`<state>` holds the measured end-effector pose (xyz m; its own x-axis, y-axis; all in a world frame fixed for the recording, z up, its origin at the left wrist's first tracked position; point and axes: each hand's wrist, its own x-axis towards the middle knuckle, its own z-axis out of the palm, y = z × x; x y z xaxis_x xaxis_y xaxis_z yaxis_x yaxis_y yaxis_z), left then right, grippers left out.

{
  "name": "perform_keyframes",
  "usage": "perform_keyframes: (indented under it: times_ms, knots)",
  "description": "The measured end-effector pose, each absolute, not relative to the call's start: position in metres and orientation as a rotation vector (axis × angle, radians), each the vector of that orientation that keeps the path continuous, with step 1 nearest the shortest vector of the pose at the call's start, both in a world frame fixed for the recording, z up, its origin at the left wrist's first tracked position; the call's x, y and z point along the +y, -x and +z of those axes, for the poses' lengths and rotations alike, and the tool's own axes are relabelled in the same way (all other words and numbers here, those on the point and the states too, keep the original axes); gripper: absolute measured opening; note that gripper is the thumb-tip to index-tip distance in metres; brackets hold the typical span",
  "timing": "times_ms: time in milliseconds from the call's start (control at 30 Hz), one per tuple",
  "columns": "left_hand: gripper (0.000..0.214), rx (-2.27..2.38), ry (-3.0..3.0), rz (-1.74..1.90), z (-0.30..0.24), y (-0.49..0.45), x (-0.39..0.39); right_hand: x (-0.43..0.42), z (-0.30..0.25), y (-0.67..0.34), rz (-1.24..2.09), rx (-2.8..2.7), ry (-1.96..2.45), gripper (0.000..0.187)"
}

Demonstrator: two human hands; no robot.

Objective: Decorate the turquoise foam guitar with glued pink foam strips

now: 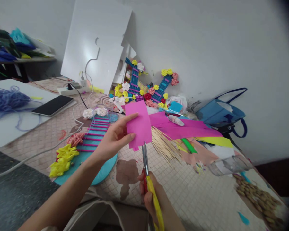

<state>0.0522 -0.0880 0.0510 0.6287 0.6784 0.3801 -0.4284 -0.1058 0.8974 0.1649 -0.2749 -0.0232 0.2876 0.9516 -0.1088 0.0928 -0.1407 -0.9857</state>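
**Cutting pink paper, scissors at the lower edge**

Landmark: the pink paper piece [137, 124], held up over the bench [188, 192].

Nearest, below the paper: right hand [154, 199] closed around the handles of the yellow-and-red scissors [148, 179]. Blades point up and stand almost closed, tips meeting the paper's bottom edge beside a small tab that hangs there.

Left of the paper: left hand [115, 138] pinches its left side, thumb on the front, fingers [125, 123] curled behind. The sheet is held nearly upright.

Judgement on doing this well: keep the sheet taut and close to the cut line so it does not fold away from the blades; open the blades before advancing, feed the paper into them rather than stabbing upward, and keep the left thumb clear of the line.

Just right of the paper: a bundle of thin wooden skewers [165, 146] lying fanned on the bench. Left and below: a turquoise board [96, 150] with pink rungs and yellow paper flowers [62, 158].

Beyond the paper: long pink paper strips [183, 128], then two upright blue frames with flowers [146, 85] against the wall. Far left: a dark phone [53, 105].
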Motion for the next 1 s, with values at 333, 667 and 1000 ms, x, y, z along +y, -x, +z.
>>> perform_keyframes:
  times_ms: [333, 667, 1000]
  knots:
    - [0.053, 0.254, -1.549, 0.979, 0.045, -0.052, -0.09, -0.259, -0.017, -0.158, 1.001, -1.013, 1.464, 0.062]
    - [0.054, 0.232, -1.568, 0.986, 0.047, -0.051, -0.091, -0.255, -0.028, -0.159, 0.978, -0.956, 1.473, 0.069]
    - [0.056, 0.216, -1.546, 0.952, 0.046, -0.051, -0.089, -0.255, -0.02, -0.158, 0.967, -0.983, 1.503, 0.07]
